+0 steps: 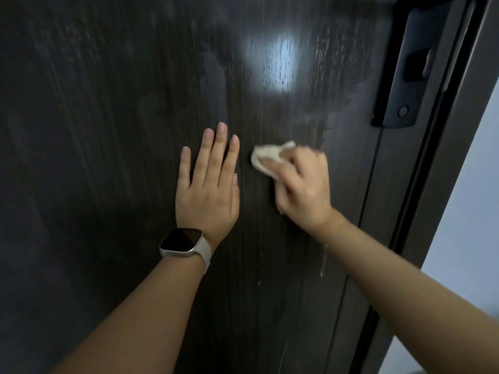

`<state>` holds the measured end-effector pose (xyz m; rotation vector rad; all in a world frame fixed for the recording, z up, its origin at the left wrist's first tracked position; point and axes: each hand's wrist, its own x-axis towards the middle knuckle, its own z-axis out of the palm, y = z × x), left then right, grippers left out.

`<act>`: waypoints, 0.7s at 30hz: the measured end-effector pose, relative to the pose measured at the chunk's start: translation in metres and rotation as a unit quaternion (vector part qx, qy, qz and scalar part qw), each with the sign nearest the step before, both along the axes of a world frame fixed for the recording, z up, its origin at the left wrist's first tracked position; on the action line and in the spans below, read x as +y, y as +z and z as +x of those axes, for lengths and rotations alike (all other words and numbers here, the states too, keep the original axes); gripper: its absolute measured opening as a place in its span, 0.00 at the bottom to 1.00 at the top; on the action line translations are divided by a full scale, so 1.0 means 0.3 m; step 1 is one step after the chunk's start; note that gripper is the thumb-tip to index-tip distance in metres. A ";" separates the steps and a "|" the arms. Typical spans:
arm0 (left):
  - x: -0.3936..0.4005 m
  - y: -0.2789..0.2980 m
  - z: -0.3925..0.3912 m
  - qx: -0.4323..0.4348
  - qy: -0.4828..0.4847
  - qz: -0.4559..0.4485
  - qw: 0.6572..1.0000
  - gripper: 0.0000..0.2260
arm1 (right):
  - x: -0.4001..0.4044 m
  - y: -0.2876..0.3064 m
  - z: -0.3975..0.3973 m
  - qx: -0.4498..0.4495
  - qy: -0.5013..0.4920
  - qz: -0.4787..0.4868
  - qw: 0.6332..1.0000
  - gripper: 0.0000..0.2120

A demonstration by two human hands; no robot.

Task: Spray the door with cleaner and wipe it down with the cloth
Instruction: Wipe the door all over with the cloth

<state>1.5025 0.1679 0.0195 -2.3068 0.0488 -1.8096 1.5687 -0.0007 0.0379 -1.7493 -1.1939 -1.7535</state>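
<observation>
A dark wood-grain door (108, 157) fills the view, with damp, streaky patches and a bright light reflection near its upper middle. My left hand (208, 184) lies flat against the door with straight fingers, a watch on its wrist. Just to its right, my right hand (302, 187) grips a small crumpled whitish cloth (266, 156) and presses it onto the door surface. Drips of liquid run down the door below my right forearm. No spray bottle is in view.
A black lock plate with a handle (405, 74) is mounted on the door at the upper right. The dark door frame (442, 168) runs down the right side, with a pale wall (469, 211) beyond it.
</observation>
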 end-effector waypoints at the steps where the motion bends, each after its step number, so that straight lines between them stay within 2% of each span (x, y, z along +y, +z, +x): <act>1: 0.000 0.000 -0.001 -0.002 0.000 -0.001 1.000 0.24 | 0.018 0.051 0.002 0.003 0.004 0.035 0.999 0.15; 3: -0.001 0.002 -0.003 -0.004 -0.002 0.001 1.000 0.24 | 0.032 0.030 -0.005 0.029 0.013 0.073 0.997 0.16; 5: -0.002 0.007 -0.002 -0.003 -0.004 0.003 1.000 0.24 | 0.016 -0.132 -0.020 0.080 0.005 0.061 0.995 0.17; 8: -0.004 0.000 -0.001 -0.001 0.005 0.001 1.000 0.24 | -0.009 -0.315 -0.084 0.155 0.015 0.067 0.986 0.13; 11: -0.004 -0.004 -0.003 0.000 -0.001 0.002 1.000 0.24 | 0.056 -0.146 -0.103 0.205 0.063 0.162 0.963 0.08; 13: -0.002 0.002 -0.003 -0.001 -0.005 -0.001 1.000 0.24 | 0.102 0.002 -0.102 0.192 0.086 0.239 0.948 0.07; 15: -0.001 0.007 -0.004 0.001 -0.009 -0.002 1.000 0.24 | 0.120 0.010 -0.103 0.186 0.087 0.264 0.942 0.08; 19: 0.003 -0.002 -0.006 -0.001 -0.011 -0.001 1.000 0.23 | 0.080 -0.283 -0.147 0.242 0.050 0.233 0.941 0.14; 21: -0.001 -0.006 -0.004 -0.003 -0.012 0.002 1.000 0.23 | 0.065 -0.338 -0.152 0.286 0.049 0.239 0.927 0.18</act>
